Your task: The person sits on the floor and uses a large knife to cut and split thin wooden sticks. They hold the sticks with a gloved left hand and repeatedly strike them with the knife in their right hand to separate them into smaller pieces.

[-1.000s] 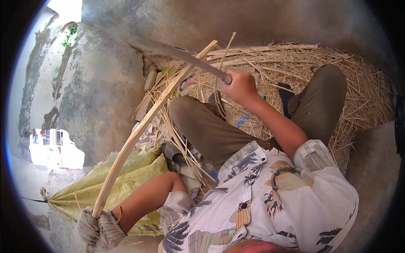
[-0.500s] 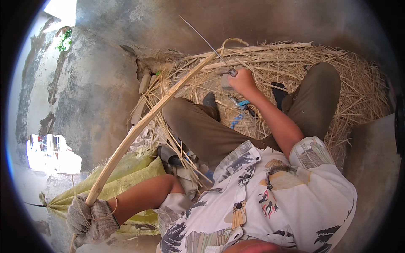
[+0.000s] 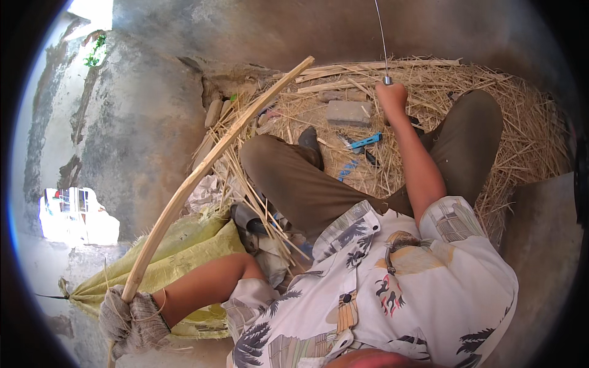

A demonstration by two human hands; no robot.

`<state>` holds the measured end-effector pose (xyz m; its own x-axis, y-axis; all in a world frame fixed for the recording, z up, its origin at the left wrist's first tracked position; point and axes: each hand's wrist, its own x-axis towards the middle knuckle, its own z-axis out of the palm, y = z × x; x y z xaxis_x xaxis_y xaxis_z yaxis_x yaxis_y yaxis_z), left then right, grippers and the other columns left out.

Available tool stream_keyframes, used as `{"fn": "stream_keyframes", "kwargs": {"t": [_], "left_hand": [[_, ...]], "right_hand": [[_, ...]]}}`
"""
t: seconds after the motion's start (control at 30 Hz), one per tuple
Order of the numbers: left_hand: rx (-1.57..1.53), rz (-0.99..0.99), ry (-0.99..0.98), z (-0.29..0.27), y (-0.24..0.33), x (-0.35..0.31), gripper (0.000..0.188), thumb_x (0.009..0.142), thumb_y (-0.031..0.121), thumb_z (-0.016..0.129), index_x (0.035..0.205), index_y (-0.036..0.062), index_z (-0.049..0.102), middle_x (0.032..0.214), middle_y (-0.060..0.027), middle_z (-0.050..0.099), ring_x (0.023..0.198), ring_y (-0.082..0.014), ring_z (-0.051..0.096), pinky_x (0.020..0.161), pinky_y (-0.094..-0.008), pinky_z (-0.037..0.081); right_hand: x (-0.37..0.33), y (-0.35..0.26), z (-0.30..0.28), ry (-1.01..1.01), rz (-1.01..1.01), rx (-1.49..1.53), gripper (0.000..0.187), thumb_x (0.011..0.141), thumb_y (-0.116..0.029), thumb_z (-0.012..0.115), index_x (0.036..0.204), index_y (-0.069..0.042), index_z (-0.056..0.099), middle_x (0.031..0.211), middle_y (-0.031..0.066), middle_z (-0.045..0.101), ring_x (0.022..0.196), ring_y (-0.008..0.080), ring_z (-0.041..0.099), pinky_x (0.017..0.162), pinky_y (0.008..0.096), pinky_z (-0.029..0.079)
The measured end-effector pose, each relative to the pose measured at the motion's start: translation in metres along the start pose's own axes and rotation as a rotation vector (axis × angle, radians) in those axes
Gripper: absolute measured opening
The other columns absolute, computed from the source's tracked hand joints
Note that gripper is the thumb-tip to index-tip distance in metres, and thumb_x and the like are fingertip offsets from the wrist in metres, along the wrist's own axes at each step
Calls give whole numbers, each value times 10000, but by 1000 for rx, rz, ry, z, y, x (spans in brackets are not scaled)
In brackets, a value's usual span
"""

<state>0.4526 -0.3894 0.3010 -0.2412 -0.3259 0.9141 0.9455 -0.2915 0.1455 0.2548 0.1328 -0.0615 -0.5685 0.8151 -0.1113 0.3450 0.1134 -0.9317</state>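
Note:
In a grey knitted glove, my left hand (image 3: 132,322) is closed round the lower end of a long pale strip of split wood or cane (image 3: 202,172). The strip rises in a bow to the upper middle, its far tip bare. My bare right hand (image 3: 394,100) grips the handle of a long thin-bladed knife (image 3: 382,40) whose blade points up and away, apart from the strip. A grey brick (image 3: 348,113) and a blue-handled tool (image 3: 366,140) lie between my bent legs.
Straw-like shavings (image 3: 521,132) cover the floor around my legs. A yellow-green woven sack (image 3: 190,245) lies by my left arm, beside thin loose strips (image 3: 270,230). A worn wall (image 3: 135,110) rises at the left and another wall (image 3: 294,27) stands ahead.
My right hand has swung the knife right, off the strip's far end. The curled piece at the strip's tip is gone from it. My left hand keeps its hold almost unmoved.

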Motion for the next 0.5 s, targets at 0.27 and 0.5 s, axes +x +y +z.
{"fn": "stream_keyframes", "kwargs": {"t": [0.27,0.5], "left_hand": [[-125,-169,-30,38,-72,-29,512,957,609,538,657,213,416,568,83,391,502,-79,339,516,-287,267],[-458,-490,-253,108,-200,-74,681,909,793,419,583,196,454,505,60,443,431,-73,422,421,-234,400]], "right_hand": [[-36,-86,-49,-18,-278,220,312,794,-235,646,619,15,579,544,108,563,541,198,558,573,391,446],[-103,-34,-51,-277,-172,262,323,817,-186,655,563,-33,526,506,19,506,504,97,475,493,329,360]]}}
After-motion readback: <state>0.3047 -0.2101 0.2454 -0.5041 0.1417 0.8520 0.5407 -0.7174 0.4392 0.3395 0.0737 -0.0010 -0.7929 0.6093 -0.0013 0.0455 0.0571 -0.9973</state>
